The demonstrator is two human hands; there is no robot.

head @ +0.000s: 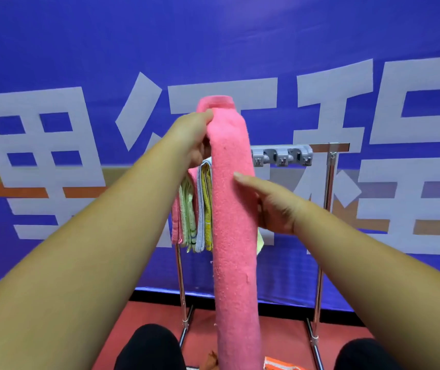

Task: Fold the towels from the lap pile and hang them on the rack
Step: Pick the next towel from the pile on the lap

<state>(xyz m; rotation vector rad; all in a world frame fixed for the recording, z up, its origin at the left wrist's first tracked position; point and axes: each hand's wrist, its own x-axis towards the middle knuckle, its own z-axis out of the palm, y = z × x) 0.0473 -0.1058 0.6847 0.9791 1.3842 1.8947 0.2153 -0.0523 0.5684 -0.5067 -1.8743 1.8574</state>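
Observation:
A long pink towel (233, 209), folded into a narrow strip, hangs straight down in front of me. My left hand (196, 134) grips it near its top end. My right hand (269, 204) lies against the strip's right edge at mid-height, thumb straight across the front and fingers hidden behind the cloth. Behind the strip stands a metal rack (329, 182) with several folded towels (194, 209) in pink, pale green, grey and yellow hanging on its left part. The strip's lower end drops between my knees, where bits of an orange towel (280, 364) show at the bottom edge.
A grey clip bar (282, 156) is fixed on the rack's top rail, right of the pink strip. A large blue banner (240, 49) with white characters fills the background. The floor (280, 324) is red. My knees in black trousers (149, 348) frame the bottom of the view.

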